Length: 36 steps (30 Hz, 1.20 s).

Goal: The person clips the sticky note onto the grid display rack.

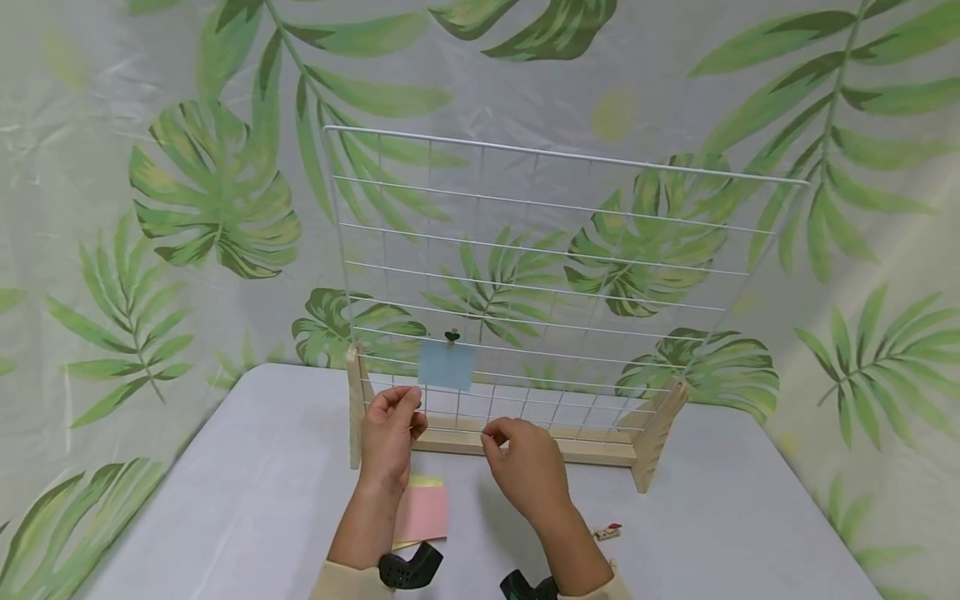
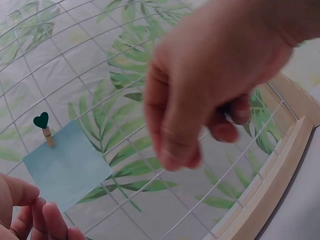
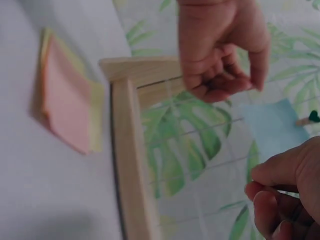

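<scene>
A light blue sheet of note paper (image 1: 446, 365) hangs on the white wire grid (image 1: 558, 296), held at its top edge by a small wooden clip with a dark green heart (image 1: 452, 336). Near the paper's lower left corner is my left hand (image 1: 390, 429), its fingers loosely bent; in the right wrist view its fingertips stand just off the paper's edge. To the right and below the paper hovers my right hand (image 1: 528, 471), thumb and index fingertips close together. Neither hand shows a thing between its fingers.
Wooden feet and a crossbar (image 1: 592, 452) carry the grid on the white table (image 1: 712, 533). A pad of pink and yellow notes (image 1: 422, 512) lies below the left hand. Beside the right forearm lies a wooden clip with a red top (image 1: 607, 532). A leaf-print cloth (image 1: 217, 183) hangs behind.
</scene>
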Available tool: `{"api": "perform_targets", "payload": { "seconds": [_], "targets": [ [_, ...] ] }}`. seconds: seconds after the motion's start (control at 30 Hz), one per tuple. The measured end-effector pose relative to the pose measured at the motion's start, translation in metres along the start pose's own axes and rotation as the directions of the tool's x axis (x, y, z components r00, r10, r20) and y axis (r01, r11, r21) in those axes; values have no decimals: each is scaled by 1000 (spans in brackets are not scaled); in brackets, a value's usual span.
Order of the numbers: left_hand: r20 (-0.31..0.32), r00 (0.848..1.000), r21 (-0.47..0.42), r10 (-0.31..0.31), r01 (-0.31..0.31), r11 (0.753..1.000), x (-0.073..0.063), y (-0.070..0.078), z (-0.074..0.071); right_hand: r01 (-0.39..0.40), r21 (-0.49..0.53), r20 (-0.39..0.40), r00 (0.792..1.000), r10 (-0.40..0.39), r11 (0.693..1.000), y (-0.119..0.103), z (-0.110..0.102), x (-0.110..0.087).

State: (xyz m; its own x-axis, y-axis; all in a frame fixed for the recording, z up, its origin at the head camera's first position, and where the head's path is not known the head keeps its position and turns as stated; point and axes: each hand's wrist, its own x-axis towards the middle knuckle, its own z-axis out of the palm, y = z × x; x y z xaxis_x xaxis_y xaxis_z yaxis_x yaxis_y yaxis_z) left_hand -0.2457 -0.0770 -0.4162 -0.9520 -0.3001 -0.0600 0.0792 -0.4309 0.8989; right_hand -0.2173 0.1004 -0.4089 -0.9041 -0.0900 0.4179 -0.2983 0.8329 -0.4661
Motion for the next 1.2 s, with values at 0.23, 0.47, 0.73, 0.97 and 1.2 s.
{"api": "perform_targets", "payload": {
  "seconds": [0.23, 0.47, 0.73, 0.97, 1.2],
  "targets": [
    [-3, 1000, 7, 13, -13, 1000, -3, 1, -2, -83, 1, 65, 994, 83, 997, 31, 4, -26],
    [11, 1000, 18, 17, -17, 1000, -6, 4, -2, -255, -12, 153, 955, 254, 967, 82, -25, -35],
    [142, 990, 268, 3, -41, 963, -7, 9, -10, -422, -42, 212, 882, 421, 906, 147, -79, -38],
    [358, 929, 777, -99, -237, 584, -12, 6, -28, -500, -118, 357, 785, 506, 858, 176, -98, -50],
    [371, 877, 929, -305, -353, 112, -20, -15, -27, -524, -112, 409, 750, 520, 844, 181, -97, -55]
  ]
}}
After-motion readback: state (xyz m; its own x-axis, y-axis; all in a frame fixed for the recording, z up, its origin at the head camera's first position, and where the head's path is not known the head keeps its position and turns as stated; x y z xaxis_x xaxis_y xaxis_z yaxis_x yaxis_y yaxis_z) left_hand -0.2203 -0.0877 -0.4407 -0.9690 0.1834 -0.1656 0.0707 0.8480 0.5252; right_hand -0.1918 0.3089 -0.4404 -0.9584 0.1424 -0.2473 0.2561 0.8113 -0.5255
